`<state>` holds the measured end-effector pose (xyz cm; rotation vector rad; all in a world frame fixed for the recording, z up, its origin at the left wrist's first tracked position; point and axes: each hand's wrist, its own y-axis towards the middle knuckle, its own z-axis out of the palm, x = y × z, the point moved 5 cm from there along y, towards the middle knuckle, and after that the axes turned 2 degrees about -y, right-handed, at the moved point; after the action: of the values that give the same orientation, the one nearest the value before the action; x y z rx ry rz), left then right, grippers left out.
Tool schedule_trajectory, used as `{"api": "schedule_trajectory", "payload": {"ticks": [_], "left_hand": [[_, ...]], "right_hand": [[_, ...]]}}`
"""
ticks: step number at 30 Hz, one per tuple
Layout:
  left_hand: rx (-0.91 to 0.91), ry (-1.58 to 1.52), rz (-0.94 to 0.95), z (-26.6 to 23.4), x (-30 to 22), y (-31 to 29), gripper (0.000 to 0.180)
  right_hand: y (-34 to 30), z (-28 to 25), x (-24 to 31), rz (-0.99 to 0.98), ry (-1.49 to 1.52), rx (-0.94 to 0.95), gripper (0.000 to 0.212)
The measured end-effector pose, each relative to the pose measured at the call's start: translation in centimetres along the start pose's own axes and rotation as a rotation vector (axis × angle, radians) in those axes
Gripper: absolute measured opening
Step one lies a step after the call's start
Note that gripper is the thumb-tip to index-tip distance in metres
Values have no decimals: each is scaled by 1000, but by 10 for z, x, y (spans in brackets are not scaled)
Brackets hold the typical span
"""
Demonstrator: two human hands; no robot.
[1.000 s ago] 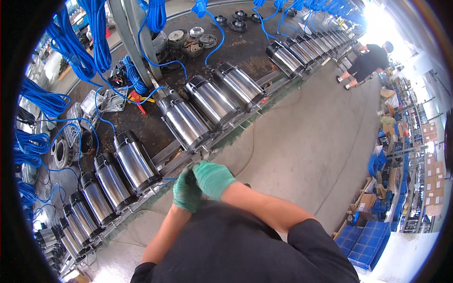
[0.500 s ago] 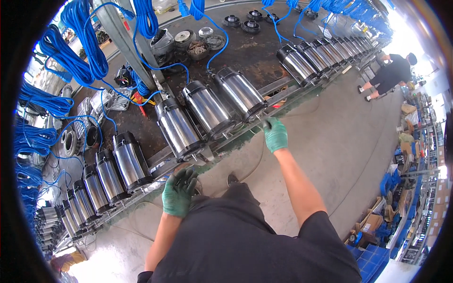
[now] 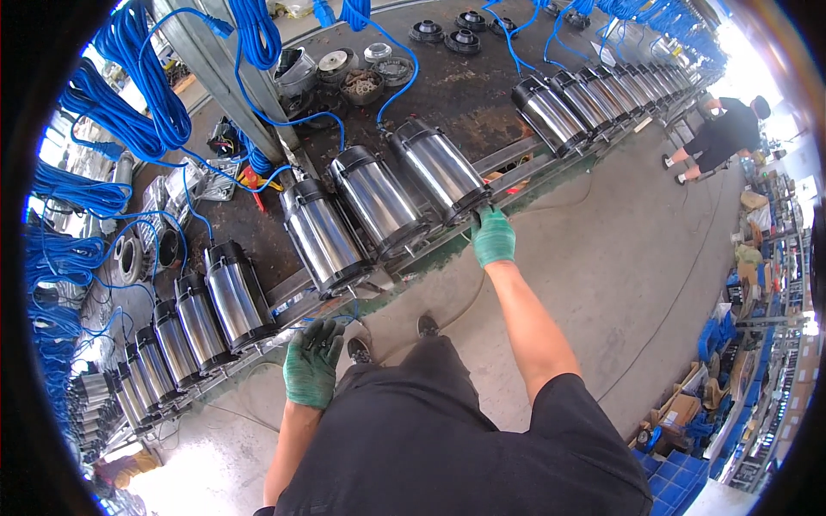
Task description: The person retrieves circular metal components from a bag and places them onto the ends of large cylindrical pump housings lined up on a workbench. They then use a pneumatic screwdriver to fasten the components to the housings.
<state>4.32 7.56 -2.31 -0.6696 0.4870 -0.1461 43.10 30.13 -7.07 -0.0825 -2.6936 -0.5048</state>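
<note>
Several shiny steel cylinders with black end caps, which look like pump motors, lie in a slanting row along the bench edge. My right hand [image 3: 493, 238], in a green glove with dark fingertips, is at the lower end of the rightmost steel cylinder [image 3: 439, 172] of the group of three before me. Its fingers are bent closed around the shaft end there, and what they pinch is hidden. Beside it lie a middle cylinder [image 3: 379, 202] and a left cylinder [image 3: 325, 239], short shafts pointing toward me. My left hand [image 3: 311, 365], gloved alike, hangs empty below the left cylinder, fingers loosely curled and apart.
Coils of blue cable [image 3: 129, 103] hang along the far side, with leads running to the cylinders. A metal post [image 3: 215, 77] rises from the bench. Black round parts [image 3: 462, 41] and bowls [image 3: 361, 86] sit farther back. Another person [image 3: 727, 133] stands at far right, near cluttered shelves.
My right hand has moved left and up to the rightmost cylinder's end. The left hand has dropped slightly down and left, still empty.
</note>
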Motion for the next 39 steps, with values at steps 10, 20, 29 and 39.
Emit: {"api": "schedule_trajectory", "payload": {"ticks": [10, 20, 29, 39], "left_hand": [[17, -19, -6, -3, -8, 4, 43], [31, -30, -11, -10, -14, 2, 41], [66, -27, 0, -14, -14, 0, 41], [51, -53, -9, -10, -7, -2, 43]], "right_hand": [[-4, 16, -2, 20, -85, -87, 25], [-5, 26, 1, -6, -25, -189, 20], [-1, 19, 1, -8, 128, -171, 19], [1, 89, -57, 708, 1170, -14, 24]]}}
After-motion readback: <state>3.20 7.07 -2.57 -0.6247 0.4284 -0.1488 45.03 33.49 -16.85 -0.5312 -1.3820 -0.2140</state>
